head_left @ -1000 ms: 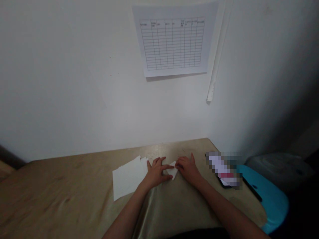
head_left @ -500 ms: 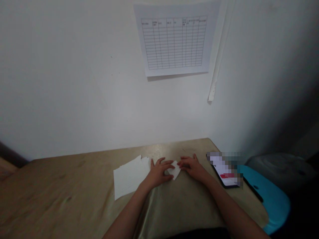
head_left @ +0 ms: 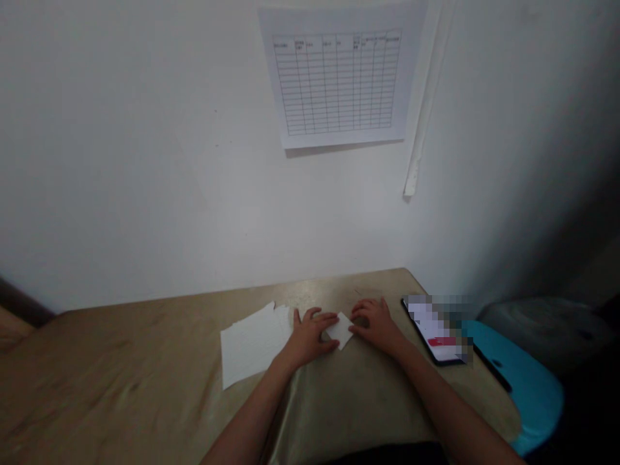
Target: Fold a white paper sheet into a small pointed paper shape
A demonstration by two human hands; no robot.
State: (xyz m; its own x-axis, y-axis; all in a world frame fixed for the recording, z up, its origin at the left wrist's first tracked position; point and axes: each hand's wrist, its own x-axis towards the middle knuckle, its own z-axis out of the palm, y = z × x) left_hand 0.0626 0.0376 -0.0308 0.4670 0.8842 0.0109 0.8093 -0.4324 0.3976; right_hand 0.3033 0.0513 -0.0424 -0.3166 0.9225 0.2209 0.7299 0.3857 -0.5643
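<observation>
A small white folded paper (head_left: pixel 341 330) lies on the table between my hands, one corner pointing up and one down. My left hand (head_left: pixel 310 337) holds it down from the left, its thumb at the lower edge and its forefinger at the upper edge; the other fingers are spread. From the right, my right hand (head_left: pixel 376 324) touches the right corner with its thumb tip. Its forefinger is lifted apart from the thumb, with bent fingers. Beside my left wrist lie larger white paper sheets (head_left: pixel 252 345) with a torn upper edge, partly covered by that hand.
A phone (head_left: pixel 436 332) with a lit, partly blurred screen lies at the table's right, with a dark pen-like stick (head_left: pixel 491 367) near it. Past the right edge stands a blue stool (head_left: pixel 527 374). The brown-covered table (head_left: pixel 145 361) meets a wall holding a printed table sheet (head_left: pixel 339 84).
My right hand's fingers have drawn back slightly up and right from the folded paper, showing more of it. My left hand has stayed nearly in place.
</observation>
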